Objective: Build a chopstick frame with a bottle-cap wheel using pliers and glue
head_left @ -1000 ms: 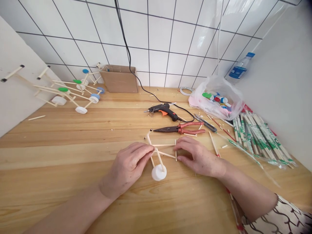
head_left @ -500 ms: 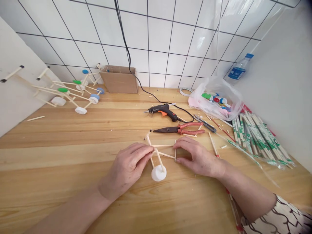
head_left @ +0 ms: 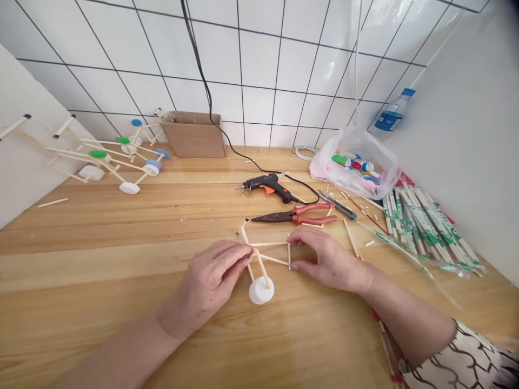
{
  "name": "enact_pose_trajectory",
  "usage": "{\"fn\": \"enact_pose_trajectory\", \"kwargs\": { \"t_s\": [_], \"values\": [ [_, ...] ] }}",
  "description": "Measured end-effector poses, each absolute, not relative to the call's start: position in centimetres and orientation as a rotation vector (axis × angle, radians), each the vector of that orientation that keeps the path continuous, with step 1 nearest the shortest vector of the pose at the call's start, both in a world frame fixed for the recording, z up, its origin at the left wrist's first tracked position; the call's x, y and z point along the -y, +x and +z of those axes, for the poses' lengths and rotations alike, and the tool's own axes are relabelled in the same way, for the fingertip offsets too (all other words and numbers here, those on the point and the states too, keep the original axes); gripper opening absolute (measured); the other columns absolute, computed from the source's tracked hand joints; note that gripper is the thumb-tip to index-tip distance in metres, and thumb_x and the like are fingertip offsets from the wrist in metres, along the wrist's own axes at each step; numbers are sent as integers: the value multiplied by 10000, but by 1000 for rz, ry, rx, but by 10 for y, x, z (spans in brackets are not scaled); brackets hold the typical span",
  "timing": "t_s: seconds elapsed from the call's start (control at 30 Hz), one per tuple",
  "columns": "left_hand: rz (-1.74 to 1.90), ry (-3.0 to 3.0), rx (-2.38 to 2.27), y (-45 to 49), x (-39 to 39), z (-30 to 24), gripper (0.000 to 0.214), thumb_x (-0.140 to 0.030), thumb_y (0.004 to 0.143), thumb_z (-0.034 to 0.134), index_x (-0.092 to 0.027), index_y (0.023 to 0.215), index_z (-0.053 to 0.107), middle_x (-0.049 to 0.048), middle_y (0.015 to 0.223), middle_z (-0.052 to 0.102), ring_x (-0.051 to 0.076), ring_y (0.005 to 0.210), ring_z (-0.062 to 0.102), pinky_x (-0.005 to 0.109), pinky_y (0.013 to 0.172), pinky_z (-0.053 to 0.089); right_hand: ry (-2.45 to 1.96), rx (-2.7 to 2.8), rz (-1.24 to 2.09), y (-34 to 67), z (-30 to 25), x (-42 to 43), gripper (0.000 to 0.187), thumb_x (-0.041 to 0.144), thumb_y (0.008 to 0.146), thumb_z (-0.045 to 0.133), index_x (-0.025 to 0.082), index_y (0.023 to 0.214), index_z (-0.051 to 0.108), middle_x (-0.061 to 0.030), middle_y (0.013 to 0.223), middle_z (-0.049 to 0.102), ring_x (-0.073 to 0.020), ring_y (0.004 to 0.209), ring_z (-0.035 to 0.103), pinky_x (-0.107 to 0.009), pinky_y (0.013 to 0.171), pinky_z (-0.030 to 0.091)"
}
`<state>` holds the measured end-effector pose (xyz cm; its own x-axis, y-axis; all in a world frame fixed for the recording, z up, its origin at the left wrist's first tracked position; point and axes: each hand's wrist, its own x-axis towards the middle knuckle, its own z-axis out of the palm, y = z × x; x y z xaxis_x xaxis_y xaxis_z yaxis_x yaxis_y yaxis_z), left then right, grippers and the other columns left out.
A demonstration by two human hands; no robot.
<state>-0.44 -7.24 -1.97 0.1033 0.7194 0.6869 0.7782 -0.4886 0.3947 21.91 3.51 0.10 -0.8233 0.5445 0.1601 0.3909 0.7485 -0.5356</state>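
While the left hand [head_left: 206, 281] pinches the stick frame [head_left: 270, 245], the right hand [head_left: 328, 258] grips its far end.

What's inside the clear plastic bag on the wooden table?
The clear plastic bag holds green, blue, red and white bottle caps over something pink. Anything deeper is hidden by crumpled plastic.

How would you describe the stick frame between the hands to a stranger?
On the wooden table, look just in front of the red-handled needle-nose pliers. Between the left hand and right hand lies a small frame of thin wooden sticks with one white wheel. Unlike the stick models at the far left, which carry several wheels, it shows only that one.
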Motion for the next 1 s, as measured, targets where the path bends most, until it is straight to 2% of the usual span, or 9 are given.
{"fn": "enact_pose_trajectory", "kwargs": {
  "t_s": [0.27,0.53,0.73,1.0],
  "values": [
    [-1389,-2292,1548,-4,71,-17,160,-111,851,554,-196,962,631,33,829,715,149,735,685,245,670,574,-687,2626,715,218,0,-34,287,140,729,684,171,979,546,-74,957,624,-203,894,583,-361,796,496],
    [-1324,-2306,1698,-5,76,-20,215,-158,872,531,-205,1073,591,29,867,711,139,717,679,248,690,569,-737,2618,714,221,3,-37,307,88,722,656,165,998,545,-80,972,633,-211,927,590,-376,824,490],
    [-1299,-2212,1876,-6,79,-18,104,-221,862,543,-204,933,616,7,805,709,129,666,671,221,650,568,-752,2577,652,224,0,-40,238,90,743,625,155,965,570,-91,957,643,-217,922,592,-381,823,491],
    [-1358,-2139,2008,-5,76,-12,96,-262,842,553,-212,854,634,-7,759,713,115,602,648,199,626,556,-843,2530,677,223,-3,-40,101,80,760,599,152,830,605,-69,849,639,-198,843,583,-324,759,468]
  ]
}}
